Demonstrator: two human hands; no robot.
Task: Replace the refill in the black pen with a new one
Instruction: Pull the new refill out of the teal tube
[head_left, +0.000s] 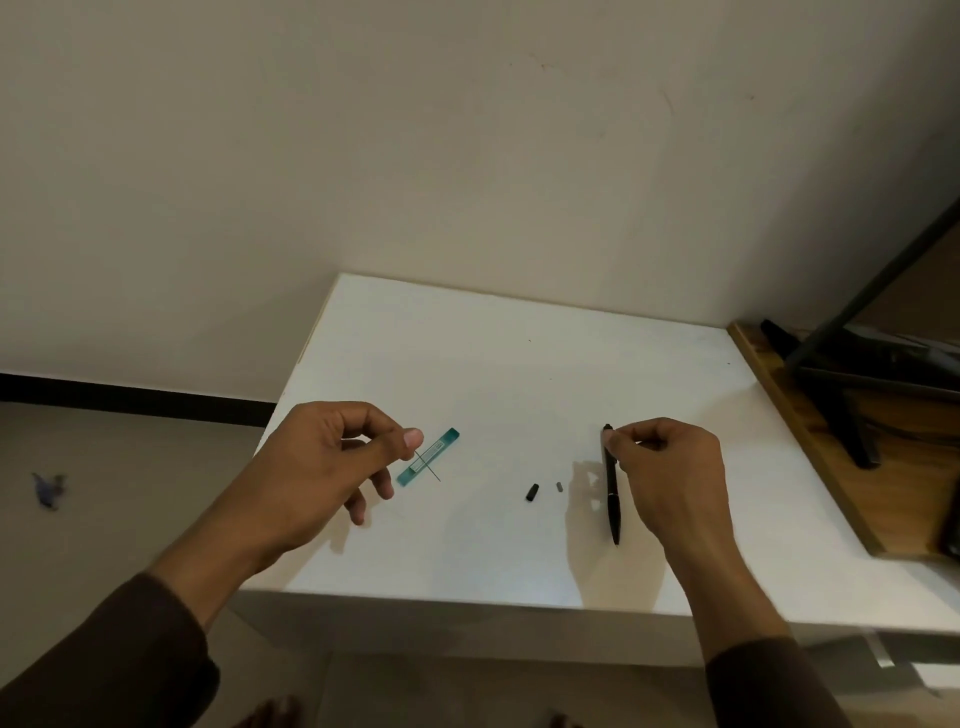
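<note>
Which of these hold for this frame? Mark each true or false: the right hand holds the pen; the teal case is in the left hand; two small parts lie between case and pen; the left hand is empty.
1. The right hand holds the pen. True.
2. The teal case is in the left hand. False: it lies on the table, beside that hand.
3. Two small parts lie between case and pen. True: a black cap and a grey bit.
4. The left hand is empty. False: it pinches a thin lead.
</note>
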